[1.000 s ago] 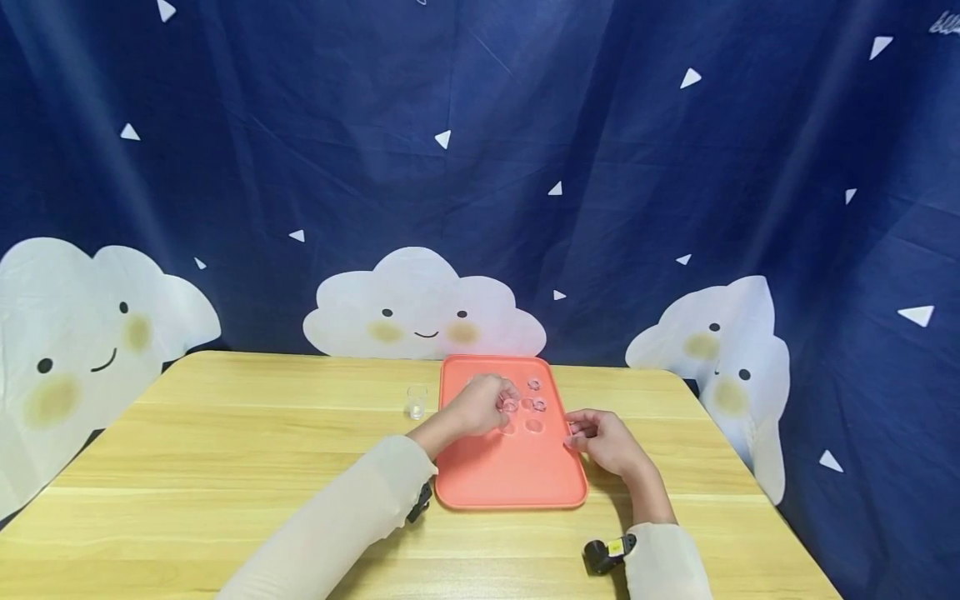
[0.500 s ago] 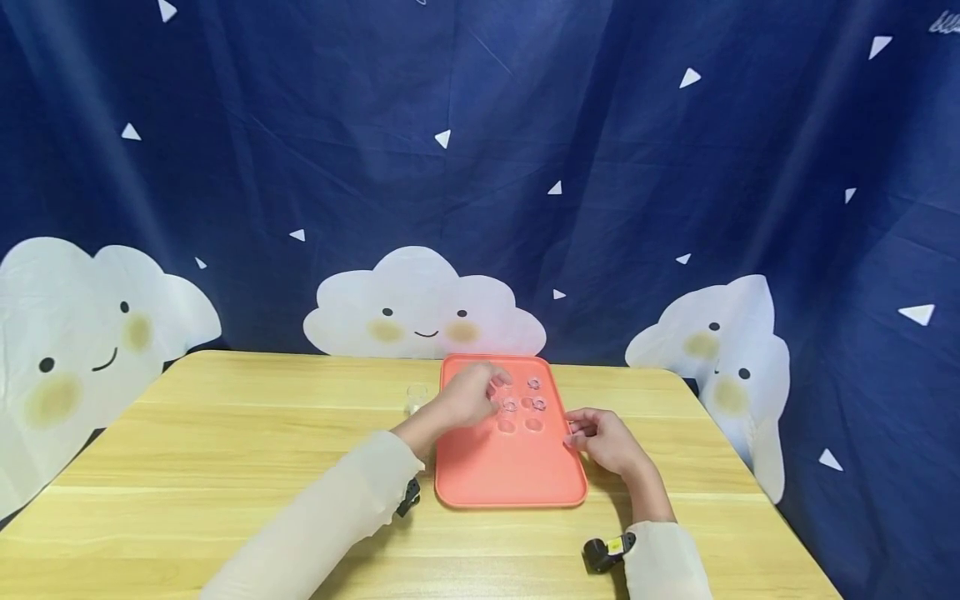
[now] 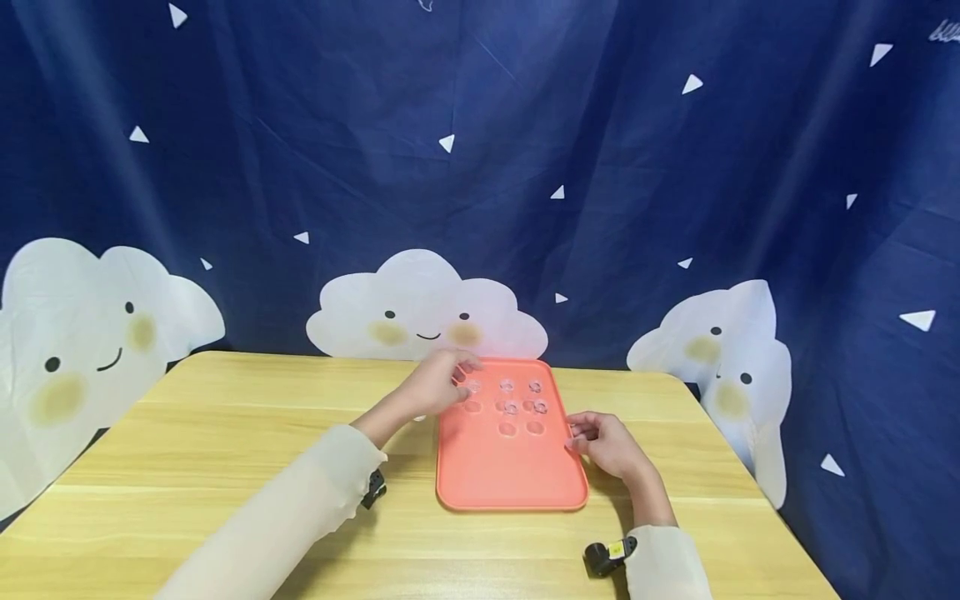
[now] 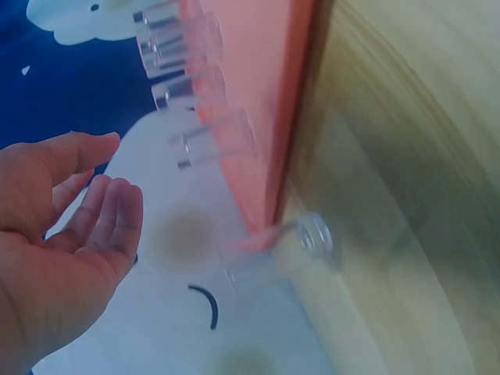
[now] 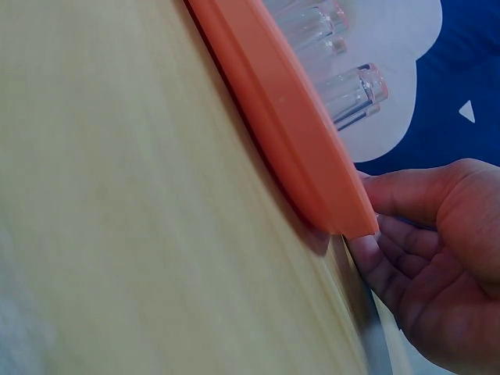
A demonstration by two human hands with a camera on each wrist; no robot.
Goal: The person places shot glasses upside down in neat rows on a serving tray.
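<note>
Several small clear glasses (image 3: 535,387) stand upside down on the far half of a coral-red tray (image 3: 512,479). My left hand (image 3: 437,383) hovers over the tray's far left edge, its fingers loosely bent around nothing. In the left wrist view that hand (image 4: 74,242) is beside the row of glasses (image 4: 215,139), apart from them. One more clear glass (image 4: 281,248) stands upright on the table just left of the tray; the left wrist mostly hides it in the head view. My right hand (image 3: 609,444) pinches the tray's right rim between thumb and fingers, seen closely in the right wrist view.
The tray lies on a light wooden table (image 3: 225,467). A dark blue curtain (image 3: 480,167) with white clouds and triangles hangs behind the table's far edge. A small black camera (image 3: 609,557) is strapped at the right wrist.
My left hand has moved left and back, from the middle glasses past the far left one to the tray's left edge. My right hand has stayed on the tray's rim.
</note>
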